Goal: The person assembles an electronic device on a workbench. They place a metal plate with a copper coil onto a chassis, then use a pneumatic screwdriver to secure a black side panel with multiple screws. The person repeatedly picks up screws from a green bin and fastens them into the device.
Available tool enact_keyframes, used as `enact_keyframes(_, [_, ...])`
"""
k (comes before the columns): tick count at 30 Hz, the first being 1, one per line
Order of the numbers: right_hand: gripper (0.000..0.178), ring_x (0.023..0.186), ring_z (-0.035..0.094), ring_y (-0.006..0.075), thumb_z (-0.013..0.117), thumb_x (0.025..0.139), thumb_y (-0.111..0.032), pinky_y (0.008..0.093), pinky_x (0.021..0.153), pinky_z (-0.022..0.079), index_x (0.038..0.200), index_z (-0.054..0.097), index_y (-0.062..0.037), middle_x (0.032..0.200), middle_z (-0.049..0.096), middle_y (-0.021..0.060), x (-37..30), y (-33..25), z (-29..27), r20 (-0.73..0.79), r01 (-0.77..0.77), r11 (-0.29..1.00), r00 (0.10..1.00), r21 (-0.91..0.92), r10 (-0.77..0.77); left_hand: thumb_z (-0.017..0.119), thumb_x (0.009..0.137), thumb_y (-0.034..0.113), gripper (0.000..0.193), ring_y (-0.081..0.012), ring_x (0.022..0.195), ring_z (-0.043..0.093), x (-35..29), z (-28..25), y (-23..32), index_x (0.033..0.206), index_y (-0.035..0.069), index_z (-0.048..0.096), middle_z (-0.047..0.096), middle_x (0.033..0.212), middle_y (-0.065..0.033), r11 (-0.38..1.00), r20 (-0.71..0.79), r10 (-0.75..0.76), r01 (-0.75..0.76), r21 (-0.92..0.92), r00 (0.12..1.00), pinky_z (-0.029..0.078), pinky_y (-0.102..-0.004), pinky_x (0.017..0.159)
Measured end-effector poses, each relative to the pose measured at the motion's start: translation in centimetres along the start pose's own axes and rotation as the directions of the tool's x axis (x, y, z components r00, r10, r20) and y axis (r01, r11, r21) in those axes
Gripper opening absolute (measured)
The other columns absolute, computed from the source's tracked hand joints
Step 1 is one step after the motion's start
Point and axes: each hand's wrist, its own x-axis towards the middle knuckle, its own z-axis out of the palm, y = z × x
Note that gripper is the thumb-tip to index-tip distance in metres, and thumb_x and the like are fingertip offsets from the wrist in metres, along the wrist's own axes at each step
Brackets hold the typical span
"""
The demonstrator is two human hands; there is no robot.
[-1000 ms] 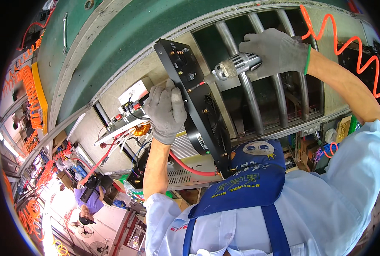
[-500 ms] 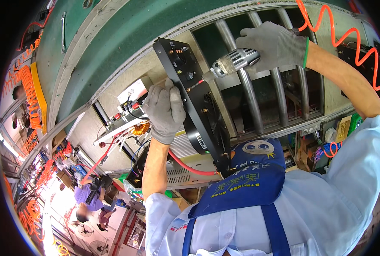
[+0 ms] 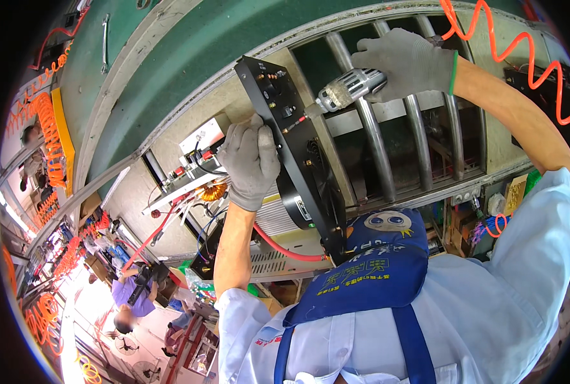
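Note:
My right hand (image 3: 408,66), in a grey glove, is closed around an air screwdriver (image 3: 351,88) with a clear, worn-looking nose. The driver lies nearly level. Its bit points left and meets a fitting on the face of a black metal panel (image 3: 276,104). That panel stands on edge, slanting toward my apron, and carries sockets, a fan grille and several brass-coloured screws. Behind it, my gloved left hand (image 3: 251,163) has its fingers curled against the panel's edge, steadying it. A copper-wound coil (image 3: 213,191), wires and a finned metal block (image 3: 273,216) sit inside the unit, left of the panel.
Steel rollers (image 3: 376,150) run to the right of the panel. An orange coiled air hose (image 3: 529,48) hangs at the upper right. A wrench (image 3: 105,43) lies on the green bench (image 3: 189,70). A person in purple (image 3: 131,294) is at the lower left, in the background.
The view has shifted slightly. Both hands, the driver and the panel keep nearly the same places against each other, with the bit still at the panel's face.

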Motion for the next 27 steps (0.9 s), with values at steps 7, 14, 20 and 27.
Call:
enact_keyframes(7, [0.044,0.073,0.066,0.0323,0.079,0.074,-0.044,0.0435,0.065,0.055,0.099,0.066,-0.0109,0.091,0.06,0.0081,0.3,-0.1,-0.6,-0.023,0.019,0.999,1.0,-0.048,-0.02,0.058,0.099,0.012,0.025,-0.0261,0.062,0.053,0.1,0.0,-0.1,0.105,-0.008,0.072,0.053,0.07,-0.0137,0.999,-0.001,0.029,-0.029,-0.017,1.0,0.041,-0.0386,0.057])
enact_keyframes(14, [0.047,0.073,0.066,0.0352,0.078,0.075,-0.045,0.0449,0.066,0.054,0.101,0.064,-0.0087,0.092,0.06,0.0109,-1.9,-1.5,-0.2,-0.009,-0.027,0.997,1.0,0.067,0.028,0.062,0.093,0.011,0.016,-0.0334,0.073,0.065,0.2,-0.2,0.2,0.093,-0.004,0.07,0.069,0.086,-0.0168,1.0,-0.008,-0.004,0.004,-0.016,1.0,0.052,-0.0409,0.064])
enact_keyframes(20, [0.064,0.095,0.072,0.0375,0.071,0.084,-0.054,0.0472,0.083,0.059,0.124,0.062,-0.0048,0.113,0.065,0.0179,-6.2,-7.9,-0.1,0.196,-0.37,0.901,0.923,0.227,0.33,0.064,0.09,0.008,0.011,-0.0327,0.073,0.066,0.4,-0.4,0.2,0.087,-0.003,0.068,0.07,0.086,-0.0161,1.0,-0.023,0.007,-0.008,-0.016,1.0,0.052,-0.0412,0.064])
enact_keyframes(27, [0.06,0.089,0.072,0.0373,0.072,0.084,-0.055,0.0468,0.077,0.06,0.115,0.064,-0.0046,0.101,0.067,0.0181,-7.1,-11.0,-0.3,0.249,-0.481,0.821,0.874,0.308,0.418,0.065,0.088,0.007,0.01,-0.0334,0.072,0.065,0.2,-0.4,0.0,0.087,-0.003,0.068,0.069,0.085,-0.0159,0.999,-0.055,0.006,-0.007,-0.032,0.998,0.052,-0.0422,0.063])
